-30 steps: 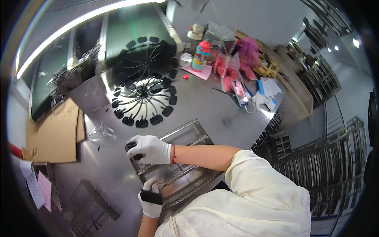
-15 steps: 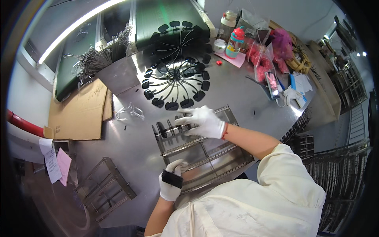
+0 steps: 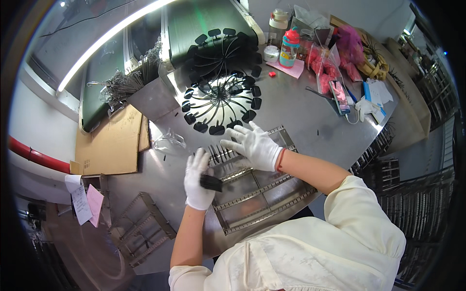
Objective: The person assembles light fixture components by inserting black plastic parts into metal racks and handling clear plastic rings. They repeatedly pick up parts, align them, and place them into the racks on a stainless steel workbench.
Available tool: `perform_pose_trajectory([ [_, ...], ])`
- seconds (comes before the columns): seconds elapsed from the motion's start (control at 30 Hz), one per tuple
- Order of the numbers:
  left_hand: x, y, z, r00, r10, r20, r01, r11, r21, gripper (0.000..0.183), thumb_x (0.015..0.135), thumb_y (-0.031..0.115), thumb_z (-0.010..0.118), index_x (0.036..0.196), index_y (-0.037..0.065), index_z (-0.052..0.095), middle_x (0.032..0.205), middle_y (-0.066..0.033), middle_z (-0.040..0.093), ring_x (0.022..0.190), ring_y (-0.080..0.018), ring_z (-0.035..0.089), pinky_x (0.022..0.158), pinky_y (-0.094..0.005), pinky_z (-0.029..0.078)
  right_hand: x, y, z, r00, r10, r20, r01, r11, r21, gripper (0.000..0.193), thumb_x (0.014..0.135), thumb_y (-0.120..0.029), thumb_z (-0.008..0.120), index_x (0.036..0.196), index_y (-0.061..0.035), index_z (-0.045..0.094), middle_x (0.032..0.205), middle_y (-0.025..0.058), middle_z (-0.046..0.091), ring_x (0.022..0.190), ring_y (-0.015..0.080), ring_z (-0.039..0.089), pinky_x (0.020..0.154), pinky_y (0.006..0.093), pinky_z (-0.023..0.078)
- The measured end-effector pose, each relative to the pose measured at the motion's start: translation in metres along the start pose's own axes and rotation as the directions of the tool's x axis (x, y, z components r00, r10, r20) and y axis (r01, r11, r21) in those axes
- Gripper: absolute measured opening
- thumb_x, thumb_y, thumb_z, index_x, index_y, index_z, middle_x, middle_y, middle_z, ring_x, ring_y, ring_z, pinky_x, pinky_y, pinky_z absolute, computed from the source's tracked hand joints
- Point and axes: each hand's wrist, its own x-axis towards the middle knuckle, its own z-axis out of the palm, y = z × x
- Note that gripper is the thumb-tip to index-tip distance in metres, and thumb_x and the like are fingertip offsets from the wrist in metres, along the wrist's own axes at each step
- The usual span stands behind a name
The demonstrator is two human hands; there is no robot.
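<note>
My left hand (image 3: pixel 196 180), in a white glove, is at the left side of a metal slotted rack (image 3: pixel 264 196). A black piece (image 3: pixel 211 183), roughly rectangular and blurred, is held against its palm side. Near the rack's far rail, my right hand (image 3: pixel 255 148), also gloved, is spread with no visible thing in its fingers. Several thin dark pieces (image 3: pixel 222 154) stand side by side in that rail, between my two hands. Just beyond lies a ring of black paddle-shaped pieces on curved stems (image 3: pixel 216 129).
A second metal rack (image 3: pixel 145 228) is at the lower left, near cardboard sheets (image 3: pixel 109 145). A green conveyor belt (image 3: pixel 208 19) stands at the back, beside bundled wire hooks (image 3: pixel 119 87). Bottles (image 3: pixel 290 48), a phone (image 3: pixel 340 98) and bags of red pieces (image 3: pixel 323 70) sit at the right.
My left hand has moved up and away from me to the rack's far rail, carrying the black piece. My right hand has shifted slightly right, with its fingers spread. The whole view has shifted slightly.
</note>
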Motion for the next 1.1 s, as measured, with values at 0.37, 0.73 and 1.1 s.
perform_pose_trajectory([
  [0.37, -0.011, 0.049, -0.026, 0.995, -0.097, -0.037, 0.098, 0.995, 0.007, 0.046, 0.081, -0.007, 0.063, 0.126, -0.001, 0.068, 0.121, -0.0244, 0.07, 0.114, -0.0396, 0.067, 0.103, -0.0476, 0.05, -0.065, -0.016, -0.037, 0.984, 0.161, -0.077, 0.006, 0.401, 0.916, 0.086, 0.074, -0.018, 0.088, 0.15, -0.0139, 0.047, 0.141, 0.0164, 0.056, 0.117, 0.0343, 0.061, 0.099, 0.0423, 0.054],
  [0.73, -0.019, 0.109, -0.003, 0.266, -0.293, 0.918, 0.962, 0.018, -0.273, 0.017, 0.101, 0.005, 0.056, 0.11, -0.004, 0.067, 0.099, -0.0096, 0.074, 0.088, -0.0149, 0.072, 0.08, -0.0285, 0.057, -0.091, -0.061, -0.01, 0.959, 0.111, 0.261, -0.208, -0.35, 0.913, 0.06, 0.085, -0.001, 0.075, 0.14, -0.0155, 0.056, 0.127, 0.0057, 0.062, 0.108, 0.0187, 0.066, 0.09, 0.0316, 0.056],
  [1.1, -0.023, 0.098, 0.014, 0.509, -0.507, 0.696, 0.86, 0.252, -0.444, 0.027, 0.107, 0.011, 0.052, 0.127, -0.002, 0.066, 0.099, -0.0073, 0.076, 0.087, -0.0112, 0.073, 0.075, -0.0248, 0.057, -0.022, 0.046, 0.04, 0.934, 0.304, -0.185, 0.118, 0.227, 0.967, 0.044, 0.082, 0.001, 0.08, 0.123, -0.0062, 0.066, 0.121, 0.0048, 0.067, 0.113, 0.0141, 0.066, 0.098, 0.0325, 0.056],
])
